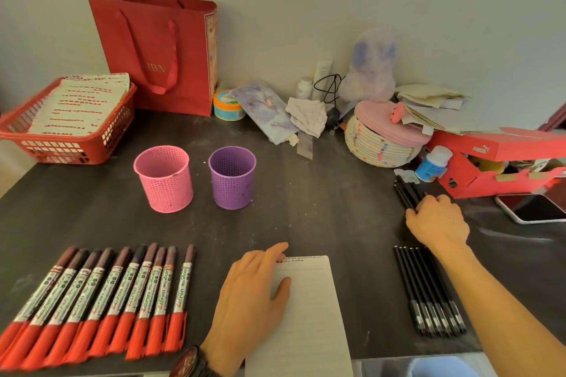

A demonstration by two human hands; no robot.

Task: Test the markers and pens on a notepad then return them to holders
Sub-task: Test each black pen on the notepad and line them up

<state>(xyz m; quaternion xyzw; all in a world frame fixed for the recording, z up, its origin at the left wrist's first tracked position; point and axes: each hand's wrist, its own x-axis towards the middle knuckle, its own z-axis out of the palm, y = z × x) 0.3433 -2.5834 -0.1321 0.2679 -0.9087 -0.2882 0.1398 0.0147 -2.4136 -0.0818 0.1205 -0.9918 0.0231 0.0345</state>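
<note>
A white notepad (309, 309) lies at the near edge of the dark table, with scribbles along its top. My left hand (254, 294) rests flat on its left side, fingers straight. Several red markers (101, 297) lie in a row at the near left. Several black pens (428, 291) lie in a row at the near right. A second bunch of black pens (405, 193) lies farther back, and my right hand (438, 220) grips their near ends with curled fingers. A pink holder (165, 179) and a purple holder (232, 177) stand upright behind the notepad; no pen shows above either rim.
A red basket of papers (66, 122) and a red paper bag (159, 52) stand at the back left. A coiled rope basket (382, 144), a red shoebox (502, 162), a small bottle (433, 164) and a phone (533, 208) crowd the back right.
</note>
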